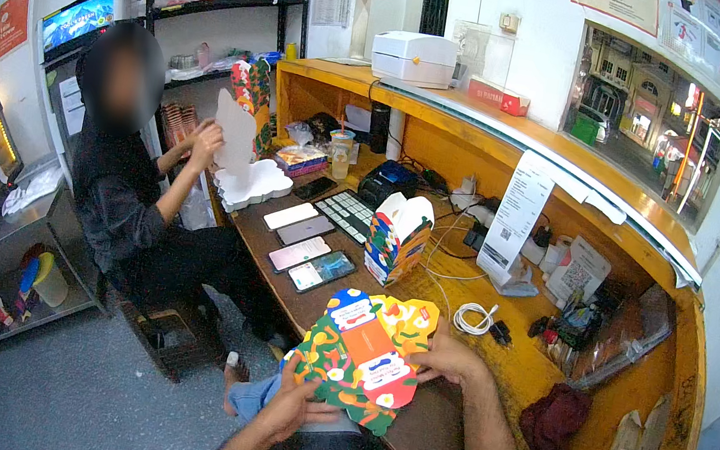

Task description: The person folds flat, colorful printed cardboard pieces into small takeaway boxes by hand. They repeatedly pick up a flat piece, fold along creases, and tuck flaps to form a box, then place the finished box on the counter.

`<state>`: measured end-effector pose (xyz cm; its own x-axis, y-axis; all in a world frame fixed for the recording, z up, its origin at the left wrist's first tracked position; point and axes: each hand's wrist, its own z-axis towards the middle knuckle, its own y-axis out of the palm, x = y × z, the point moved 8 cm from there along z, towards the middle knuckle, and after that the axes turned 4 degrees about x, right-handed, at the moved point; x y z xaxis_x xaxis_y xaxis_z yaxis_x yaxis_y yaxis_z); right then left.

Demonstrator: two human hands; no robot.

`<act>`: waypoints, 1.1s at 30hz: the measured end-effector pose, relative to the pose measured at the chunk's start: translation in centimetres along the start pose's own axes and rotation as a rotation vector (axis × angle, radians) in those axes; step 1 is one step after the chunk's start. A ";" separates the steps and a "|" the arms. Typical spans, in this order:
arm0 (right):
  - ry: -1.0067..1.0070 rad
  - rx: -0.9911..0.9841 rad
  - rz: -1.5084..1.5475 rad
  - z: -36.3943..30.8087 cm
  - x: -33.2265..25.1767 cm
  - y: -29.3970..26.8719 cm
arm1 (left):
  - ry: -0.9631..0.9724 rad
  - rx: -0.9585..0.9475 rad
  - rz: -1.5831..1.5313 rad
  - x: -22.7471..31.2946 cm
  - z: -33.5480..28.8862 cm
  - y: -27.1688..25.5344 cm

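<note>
- Flat patterned carton blank [371, 346] held over the counter's [441, 428] front edge.
- Right hand [458, 363] pinches its right side.
- Left hand [293, 404] has fingers spread along its lower-left side; cannot tell whether gripping.
- Folded carton [396, 247] stands behind, near smartphones [320, 271].

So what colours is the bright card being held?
The bright card shows green, red, yellow, blue, orange, white: head view.

Looks like a small takeaway shop, seen from the staff side: a boxy white printer [414, 58] on the long yellow wooden counter [312, 76], a long white printed paper slip [518, 211], a flat multicoloured card carton [372, 346], and a wide rectangular window [617, 124] onto the street.
</note>
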<state>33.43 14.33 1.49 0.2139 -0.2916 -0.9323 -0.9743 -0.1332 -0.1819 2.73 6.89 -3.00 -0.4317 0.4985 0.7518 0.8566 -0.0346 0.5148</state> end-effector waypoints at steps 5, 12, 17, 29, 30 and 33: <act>0.287 -0.132 -0.603 -1.0 1.3 -1.7 | -0.045 -0.082 0.500 2.2 -1.9 -1.2; -0.657 0.584 -0.810 2.3 1.7 -3.4 | -0.001 -0.161 0.710 3.2 -1.8 0.3; -0.379 0.347 -0.879 5.4 0.6 4.2 | 0.422 0.250 1.172 7.1 -1.0 -7.3; -0.428 0.241 -0.815 5.0 2.5 1.1 | 0.433 0.303 0.658 2.7 2.8 -7.8; -0.384 0.198 -0.812 4.7 2.0 0.7 | 0.440 0.346 0.762 2.9 3.1 -7.7; -0.368 0.187 -0.842 3.7 0.4 -0.1 | 0.317 0.376 0.619 3.6 3.0 -6.0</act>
<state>33.31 17.77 -0.02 0.8492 0.1538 -0.5052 -0.5113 -0.0001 -0.8594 -3.12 11.47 -4.63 0.1431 0.2118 0.9668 0.9811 0.0979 -0.1667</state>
